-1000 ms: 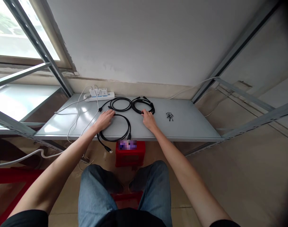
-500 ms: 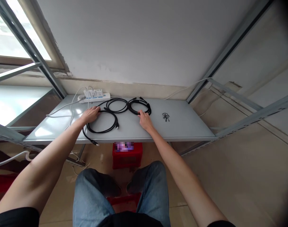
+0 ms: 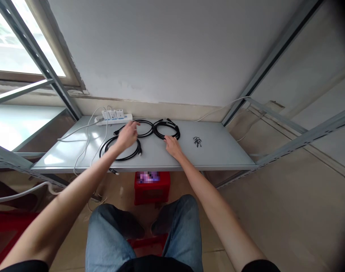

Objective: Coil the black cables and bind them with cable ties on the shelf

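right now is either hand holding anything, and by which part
The right hand has fingers at the rightmost black coil's near edge; whether they grip it cannot be told. The left hand appears to hold nothing.

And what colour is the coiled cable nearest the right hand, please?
The cable is black; head view.

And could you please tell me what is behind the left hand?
The back cable coil and front cable coil show past the left hand; the stretches it covers cannot be seen.
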`<move>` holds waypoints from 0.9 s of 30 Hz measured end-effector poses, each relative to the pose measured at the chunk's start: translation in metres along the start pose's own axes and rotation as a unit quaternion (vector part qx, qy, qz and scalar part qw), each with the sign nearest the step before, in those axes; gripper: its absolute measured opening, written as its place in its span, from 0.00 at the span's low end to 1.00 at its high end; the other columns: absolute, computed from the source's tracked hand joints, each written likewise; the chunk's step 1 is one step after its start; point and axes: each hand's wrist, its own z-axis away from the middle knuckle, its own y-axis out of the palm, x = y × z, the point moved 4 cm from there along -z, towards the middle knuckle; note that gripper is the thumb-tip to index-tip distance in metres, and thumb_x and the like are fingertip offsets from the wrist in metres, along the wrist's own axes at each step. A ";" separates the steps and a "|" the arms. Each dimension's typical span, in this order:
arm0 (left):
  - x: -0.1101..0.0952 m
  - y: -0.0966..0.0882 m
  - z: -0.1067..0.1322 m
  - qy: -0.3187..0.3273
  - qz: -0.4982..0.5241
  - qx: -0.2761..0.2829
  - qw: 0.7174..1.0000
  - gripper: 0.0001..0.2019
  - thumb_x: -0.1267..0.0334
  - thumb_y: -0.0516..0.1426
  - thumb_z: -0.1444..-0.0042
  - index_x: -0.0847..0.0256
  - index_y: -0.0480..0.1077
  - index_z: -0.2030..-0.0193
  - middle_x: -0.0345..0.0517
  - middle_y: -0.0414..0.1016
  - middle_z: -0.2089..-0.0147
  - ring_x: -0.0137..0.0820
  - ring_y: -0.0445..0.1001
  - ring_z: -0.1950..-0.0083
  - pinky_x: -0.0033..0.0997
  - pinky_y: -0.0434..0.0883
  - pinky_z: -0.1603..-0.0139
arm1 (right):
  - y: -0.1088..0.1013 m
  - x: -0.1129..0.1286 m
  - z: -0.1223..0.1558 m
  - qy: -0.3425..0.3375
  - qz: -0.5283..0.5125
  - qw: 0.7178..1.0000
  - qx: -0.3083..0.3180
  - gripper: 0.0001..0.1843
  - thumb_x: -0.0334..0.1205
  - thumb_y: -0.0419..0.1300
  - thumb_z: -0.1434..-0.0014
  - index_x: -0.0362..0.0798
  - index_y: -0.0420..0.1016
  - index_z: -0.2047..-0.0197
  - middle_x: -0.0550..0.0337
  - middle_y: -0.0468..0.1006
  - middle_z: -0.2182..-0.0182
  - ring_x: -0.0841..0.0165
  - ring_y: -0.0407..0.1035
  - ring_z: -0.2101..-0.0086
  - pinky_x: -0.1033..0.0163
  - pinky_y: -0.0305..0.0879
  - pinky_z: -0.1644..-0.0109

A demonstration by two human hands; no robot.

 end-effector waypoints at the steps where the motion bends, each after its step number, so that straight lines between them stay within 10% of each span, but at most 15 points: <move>1: -0.020 0.013 0.004 0.011 0.041 0.004 0.999 0.23 0.69 0.50 0.34 0.58 0.72 0.35 0.56 0.76 0.43 0.46 0.78 0.41 0.48 0.76 0.35 | 0.000 -0.001 0.000 -0.004 -0.001 1.000 -0.009 0.17 0.26 0.47 0.25 0.46 0.76 0.50 0.45 0.84 0.51 0.54 0.75 0.50 0.53 0.63 0.44; 5: -0.068 0.070 0.023 -0.002 0.118 0.011 0.993 0.27 0.70 0.53 0.36 0.63 0.66 0.30 0.62 0.76 0.38 0.46 0.79 0.39 0.52 0.77 0.35 | 0.002 -0.003 0.000 -0.043 -0.013 0.998 -0.042 0.16 0.32 0.49 0.22 0.47 0.79 0.48 0.46 0.82 0.52 0.54 0.74 0.49 0.52 0.65 0.43; 9: -0.083 0.101 0.033 0.065 0.043 -0.021 0.997 0.41 0.77 0.53 0.43 0.65 0.56 0.20 0.67 0.55 0.17 0.51 0.55 0.15 0.57 0.61 0.19 | 0.000 0.003 0.005 -0.104 -0.060 0.992 -0.045 0.15 0.38 0.53 0.21 0.48 0.82 0.51 0.48 0.78 0.55 0.56 0.72 0.52 0.54 0.69 0.42; 13: -0.091 0.122 0.031 0.107 0.012 0.014 0.994 0.46 0.81 0.50 0.45 0.71 0.50 0.17 0.69 0.49 0.14 0.48 0.48 0.13 0.55 0.56 0.16 | -0.016 0.005 0.018 -0.094 -0.063 0.986 -0.121 0.20 0.44 0.50 0.20 0.49 0.83 0.52 0.46 0.76 0.52 0.54 0.70 0.48 0.50 0.68 0.39; 20: -0.098 0.133 0.021 0.104 -0.013 0.050 0.993 0.29 0.74 0.49 0.34 0.66 0.67 0.27 0.66 0.69 0.26 0.47 0.70 0.25 0.52 0.64 0.22 | -0.027 -0.035 0.018 0.188 -0.087 0.957 -0.201 0.18 0.52 0.60 0.26 0.47 0.78 0.45 0.46 0.80 0.55 0.53 0.73 0.53 0.52 0.68 0.46; 27: -0.107 0.123 0.023 0.111 -0.040 0.046 0.992 0.13 0.66 0.52 0.28 0.60 0.74 0.42 0.62 0.72 0.33 0.48 0.74 0.35 0.51 0.67 0.27 | -0.017 -0.041 0.012 0.204 -0.150 0.958 -0.138 0.13 0.46 0.60 0.28 0.51 0.75 0.64 0.55 0.81 0.68 0.61 0.73 0.66 0.59 0.63 0.59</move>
